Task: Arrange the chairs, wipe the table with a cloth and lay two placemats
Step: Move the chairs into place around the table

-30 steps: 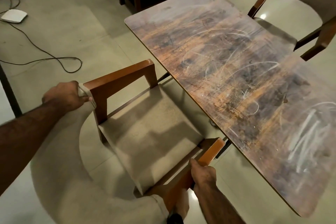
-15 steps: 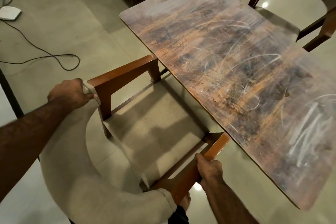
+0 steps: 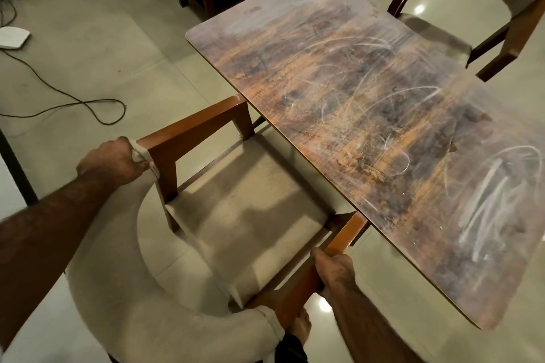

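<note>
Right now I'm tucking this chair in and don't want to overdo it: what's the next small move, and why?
Probably keep pushing the chair straight in. Both hands, left and right, grip its armrests, whose front ends are just at the table edge; most of the seat is still out.

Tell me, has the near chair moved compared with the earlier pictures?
Yes. The near chair has slid toward the table: its armrest fronts now sit at or under the table edge, gap closed.
</note>
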